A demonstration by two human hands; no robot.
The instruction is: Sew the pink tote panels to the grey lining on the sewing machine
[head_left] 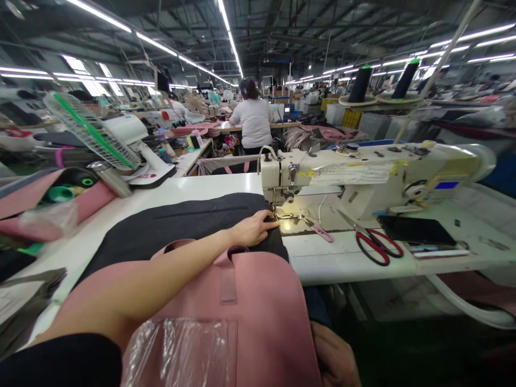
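Note:
My left hand [252,228] lies on black fabric [197,217] beside the needle area of a white sewing machine [322,177]. Its fingers are stretched forward and press the cloth near the presser foot. Joined to or lying against the black fabric is a pink bag [266,301] with a strap loop and a clear plastic-covered pocket [181,349], spread under my left forearm. At the lower right, my right hand [336,355] is curled at the bag's side edge; its fingertips are hidden behind the pink material.
Red-handled scissors [377,244], pink-handled thread snips [318,228] and a black phone [417,230] lie right of the needle. A fan [124,140] and metal flask [110,180] stand left. Thread cones [360,83] stand behind the machine. A person [252,118] sits ahead, back turned.

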